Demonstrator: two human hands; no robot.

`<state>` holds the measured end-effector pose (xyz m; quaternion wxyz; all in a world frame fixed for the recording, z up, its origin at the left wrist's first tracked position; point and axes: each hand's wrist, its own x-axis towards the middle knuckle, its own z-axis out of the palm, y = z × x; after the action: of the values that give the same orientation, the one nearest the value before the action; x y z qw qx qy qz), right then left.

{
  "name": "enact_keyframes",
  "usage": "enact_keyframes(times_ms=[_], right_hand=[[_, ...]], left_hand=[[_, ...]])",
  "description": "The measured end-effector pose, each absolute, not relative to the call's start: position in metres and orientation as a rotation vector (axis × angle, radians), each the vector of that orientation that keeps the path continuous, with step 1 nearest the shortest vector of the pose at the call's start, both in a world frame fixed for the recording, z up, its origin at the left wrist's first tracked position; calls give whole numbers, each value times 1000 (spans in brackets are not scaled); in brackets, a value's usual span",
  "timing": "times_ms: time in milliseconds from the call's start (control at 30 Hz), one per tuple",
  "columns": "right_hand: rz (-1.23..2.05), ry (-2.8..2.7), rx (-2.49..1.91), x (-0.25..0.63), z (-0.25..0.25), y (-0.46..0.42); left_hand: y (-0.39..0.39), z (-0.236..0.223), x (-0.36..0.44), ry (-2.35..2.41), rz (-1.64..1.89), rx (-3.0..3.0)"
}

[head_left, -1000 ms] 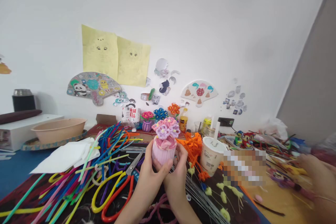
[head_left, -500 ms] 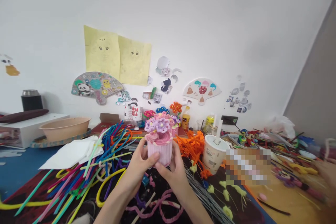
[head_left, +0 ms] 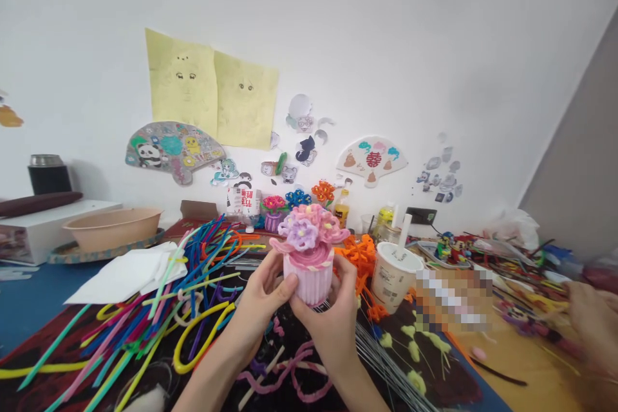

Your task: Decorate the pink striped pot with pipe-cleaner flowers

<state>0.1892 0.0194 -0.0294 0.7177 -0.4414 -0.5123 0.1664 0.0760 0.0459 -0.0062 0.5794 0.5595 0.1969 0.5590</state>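
Between both hands I hold up a small pink flower pot (head_left: 309, 273) made of fuzzy pipe cleaners, upright above the dark mat. Pink and lilac fuzzy flowers (head_left: 306, 228) fill its top, and pink strips stick out at either side of its rim. My left hand (head_left: 270, 286) is closed round the pot's left side, thumb on the front. On the right side, my right hand (head_left: 331, 315) grips it the same way, with its thumb at the lower front. Below my hands lie loose pink twisted pipe cleaners (head_left: 302, 373).
Many coloured pipe cleaners (head_left: 159, 302) spread at left beside white paper (head_left: 123, 273). A drink cup with a straw (head_left: 393, 277), orange pipe-cleaner pieces (head_left: 360, 264) and thin wires (head_left: 386, 360) are at right. Finished flower pots (head_left: 274, 209) stand behind. Another person's hand (head_left: 591, 315) is far right.
The flower pot has moved slightly right in my hands and turned, so its pink side strips now show. The view has shifted a little. The other person's hand shows more at the right.
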Motion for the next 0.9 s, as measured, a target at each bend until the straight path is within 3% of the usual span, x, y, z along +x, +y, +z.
enact_keyframes(times_ms=[367, 500, 700, 900], right_hand=[[326, -1073, -1003, 186, -27, 16], [343, -1099, -1021, 187, -29, 19], [419, -1142, -1131, 183, -37, 25], [417, -1179, -1168, 178, -43, 29]], left_hand=[[42, -7, 77, 545, 1316, 1427], [41, 0, 70, 616, 1474, 1439], [30, 21, 47, 1065, 2053, 2175], [29, 19, 48, 1224, 2007, 2604]])
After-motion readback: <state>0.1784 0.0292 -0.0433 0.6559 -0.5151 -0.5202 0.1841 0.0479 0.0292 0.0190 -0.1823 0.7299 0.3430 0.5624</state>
